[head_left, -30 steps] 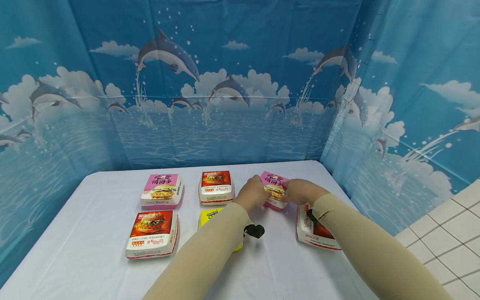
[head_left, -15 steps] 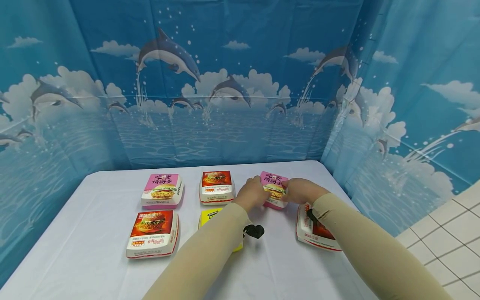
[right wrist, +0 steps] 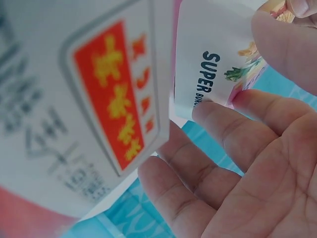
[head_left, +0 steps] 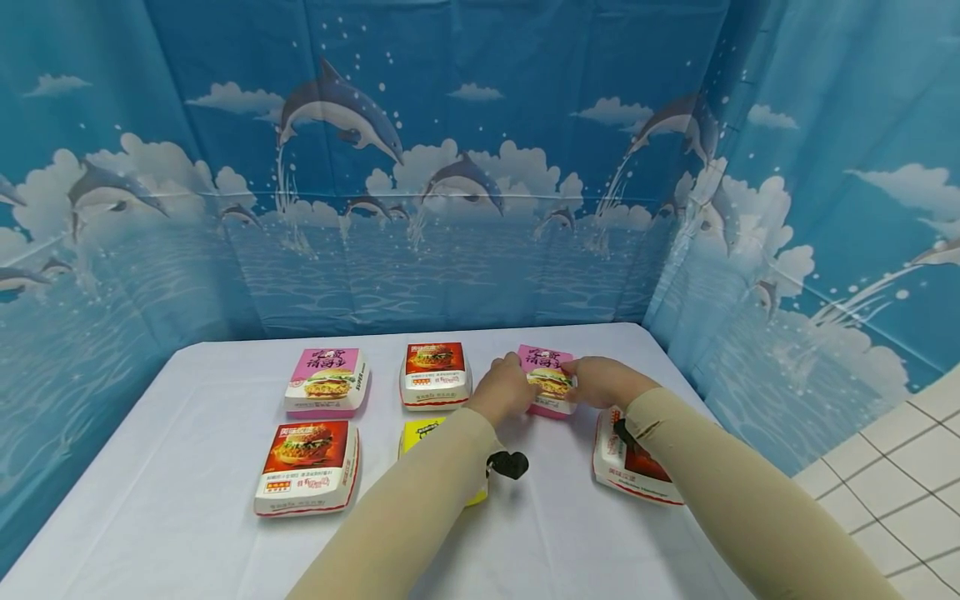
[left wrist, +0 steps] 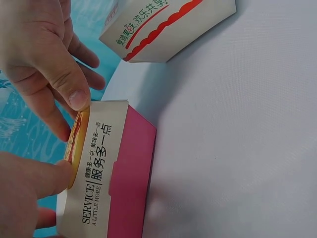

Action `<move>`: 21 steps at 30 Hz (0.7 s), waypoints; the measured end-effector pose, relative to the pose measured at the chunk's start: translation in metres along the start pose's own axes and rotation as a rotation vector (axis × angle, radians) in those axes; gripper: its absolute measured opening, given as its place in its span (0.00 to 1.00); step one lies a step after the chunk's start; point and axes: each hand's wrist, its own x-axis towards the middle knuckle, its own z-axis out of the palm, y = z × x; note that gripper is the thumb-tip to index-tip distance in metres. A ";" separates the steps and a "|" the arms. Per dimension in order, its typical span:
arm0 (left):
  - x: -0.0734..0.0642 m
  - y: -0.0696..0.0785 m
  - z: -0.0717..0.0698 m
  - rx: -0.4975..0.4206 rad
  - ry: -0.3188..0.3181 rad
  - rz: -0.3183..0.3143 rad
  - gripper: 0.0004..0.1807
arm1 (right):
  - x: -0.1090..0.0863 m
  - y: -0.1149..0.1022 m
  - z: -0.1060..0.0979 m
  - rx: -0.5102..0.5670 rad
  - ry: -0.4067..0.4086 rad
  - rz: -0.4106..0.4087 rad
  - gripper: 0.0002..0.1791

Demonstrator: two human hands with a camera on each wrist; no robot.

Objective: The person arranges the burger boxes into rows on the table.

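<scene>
A pink-and-white burger box (head_left: 547, 383), its lid printed with a burger, stands on the white table at the back right. My left hand (head_left: 504, 388) is at its left side; the left wrist view shows the thumb of that hand (left wrist: 42, 64) touching the lid's edge, with the other fingers loosely extended. From the opposite side my right hand (head_left: 607, 382) touches the same box. In the right wrist view the fingertips of this hand (right wrist: 262, 163) lie against the "SUPER" side (right wrist: 203, 64), fingers nearly straight, thumb over the lid.
Red-and-white burger boxes stand at back middle (head_left: 435, 379), front left (head_left: 307, 471) and, partly under my right forearm, front right (head_left: 626, 477). Another pink box (head_left: 327, 383) is at back left. My left sleeve mostly covers a yellow box (head_left: 420, 431). A dolphin-print curtain (head_left: 450, 250) hangs behind.
The pink box between my hands has turned slightly and now stands straighter, shifted a little left. Both hands stay around it; the other boxes keep their places.
</scene>
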 end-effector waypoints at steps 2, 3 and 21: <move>0.000 0.000 0.000 -0.018 -0.002 -0.012 0.41 | 0.001 0.000 0.000 -0.004 0.000 -0.005 0.40; -0.001 0.000 0.001 -0.025 -0.003 -0.017 0.42 | 0.001 0.000 0.000 -0.003 0.001 -0.006 0.39; -0.006 -0.002 0.001 -0.113 0.005 -0.048 0.42 | 0.002 -0.003 0.001 -0.003 0.056 -0.024 0.35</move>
